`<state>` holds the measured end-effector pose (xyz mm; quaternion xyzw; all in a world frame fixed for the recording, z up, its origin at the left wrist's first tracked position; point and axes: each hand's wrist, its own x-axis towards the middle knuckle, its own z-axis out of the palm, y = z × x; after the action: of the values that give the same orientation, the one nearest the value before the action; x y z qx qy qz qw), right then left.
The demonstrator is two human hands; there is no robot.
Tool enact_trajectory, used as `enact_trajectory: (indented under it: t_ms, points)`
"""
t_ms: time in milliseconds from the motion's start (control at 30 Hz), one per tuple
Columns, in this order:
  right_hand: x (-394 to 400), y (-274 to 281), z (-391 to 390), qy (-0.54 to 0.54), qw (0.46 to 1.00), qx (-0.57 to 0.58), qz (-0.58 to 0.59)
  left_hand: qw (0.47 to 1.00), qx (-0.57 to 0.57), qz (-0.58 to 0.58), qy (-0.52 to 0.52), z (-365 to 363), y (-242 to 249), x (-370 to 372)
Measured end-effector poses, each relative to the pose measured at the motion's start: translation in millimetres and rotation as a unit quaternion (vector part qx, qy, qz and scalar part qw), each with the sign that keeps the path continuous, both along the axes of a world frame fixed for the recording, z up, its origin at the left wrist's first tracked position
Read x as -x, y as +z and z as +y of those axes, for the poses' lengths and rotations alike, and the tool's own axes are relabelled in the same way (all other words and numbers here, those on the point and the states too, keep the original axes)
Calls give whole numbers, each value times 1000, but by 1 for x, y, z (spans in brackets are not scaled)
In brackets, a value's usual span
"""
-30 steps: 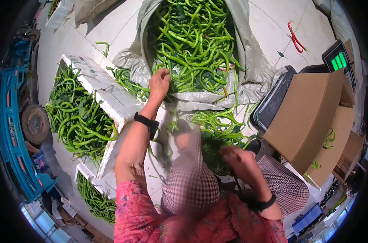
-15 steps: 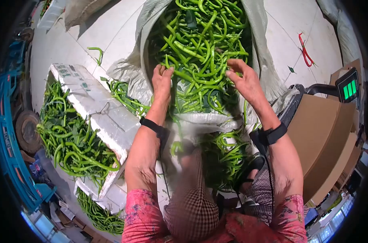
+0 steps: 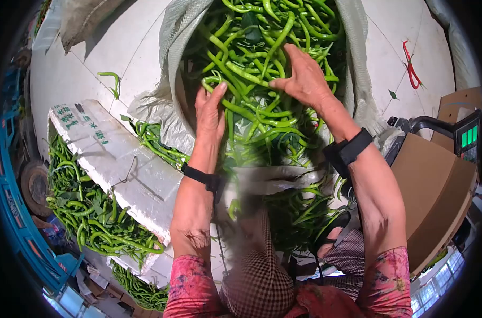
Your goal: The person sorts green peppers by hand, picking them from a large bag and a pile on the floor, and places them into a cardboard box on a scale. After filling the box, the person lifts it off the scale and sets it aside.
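A woven sack (image 3: pixel 173 50), its mouth folded wide, is full of long green chili peppers (image 3: pixel 241 77) with some dark leaves among them. At the left side of the opening, my left hand (image 3: pixel 211 117) has thumb and fingers closed around a curled green chili pepper (image 3: pixel 208 81). My right hand (image 3: pixel 306 79) is open over the middle of the pile, palm down. Its thumb and fingers are spread, the thumb tip right at a pepper and the other fingertips partly hidden.
A tilted white foam box (image 3: pixel 129 161) spills peppers and leaves on the left. More peppers (image 3: pixel 299 212) lie below the sack near my foot. To the right are a cardboard box (image 3: pixel 426 185) and a scale display (image 3: pixel 469 138). Red peppers (image 3: pixel 411 69) lie on the tiled floor.
My right hand has moved left and farther over the pile, its fingers spreading. My left hand has shifted slightly, now with a curled pepper at its fingertips. The view has shifted a little.
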<state>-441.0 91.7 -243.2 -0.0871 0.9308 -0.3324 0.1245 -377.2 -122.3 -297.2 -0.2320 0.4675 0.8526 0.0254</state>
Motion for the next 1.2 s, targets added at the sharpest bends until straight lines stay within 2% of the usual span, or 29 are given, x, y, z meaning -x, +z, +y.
enact_trajectory:
  t_ms: [33,100,167,233,267,333,433,467,500,600,633,667,700,733,767,800,833,900,933,967,1033,1100,1167,1200]
  points:
    - [2,-1,-2,2,1000,0,0,1000,0,0,2,-2,-3,3]
    - [1,-4,-3,50,997,3,63,994,-111,-10,-11,-2,-7,6]
    - [-3,-18,-15,31,989,23,142,990,-138,-22,-18,-4,-17,11]
    - [3,-13,-21,29,997,36,57,995,-100,-9,-21,5,-9,14]
    - [5,-8,-23,31,997,36,60,997,-79,-11,2,13,0,11]
    - [-1,5,-25,22,998,26,53,995,-99,23,-16,20,14,2]
    - [-2,34,-9,69,993,95,-13,994,-88,51,-49,29,30,-11]
    - [-6,55,-5,66,984,119,-117,993,-102,57,-34,37,36,-15]
    - [-10,59,-4,79,982,104,-133,994,-98,42,-27,43,41,-22]
    - [-38,101,3,81,980,84,-163,996,-82,15,-12,48,98,-53]
    - [-48,109,8,80,979,86,-166,996,-33,-17,-75,42,112,-66]
    - [-60,114,17,79,983,112,-118,989,17,-52,-135,37,120,-77]
    - [-70,117,24,77,985,135,-70,989,18,-56,-136,33,116,-84]
    - [-74,119,29,42,970,196,-138,989,21,-47,-139,33,104,-90]
    - [-79,112,38,17,975,167,-143,989,21,-39,-144,35,94,-96]
    - [-85,90,48,-2,981,99,-164,991,-48,-53,-114,40,86,-98]
    - [-93,65,58,-23,982,33,-184,991,8,-92,-93,38,70,-105]
    - [-112,34,67,-73,977,77,-185,985,23,-153,-72,30,53,-126]
    - [-116,21,68,-78,971,128,-185,985,27,-155,-72,26,47,-141]
    - [-122,11,74,-81,971,131,-185,986,23,-155,-52,23,42,-155]
    - [-132,18,68,-46,971,117,-204,987,19,-157,-37,25,35,-176]
    - [-140,6,60,-7,968,43,-248,989,-5,-145,-35,27,32,-190]
    - [-145,0,44,67,976,-83,-191,990,-29,-136,-35,35,34,-193]
    - [-152,11,36,69,984,-104,-125,992,-33,-119,-26,43,40,-191]
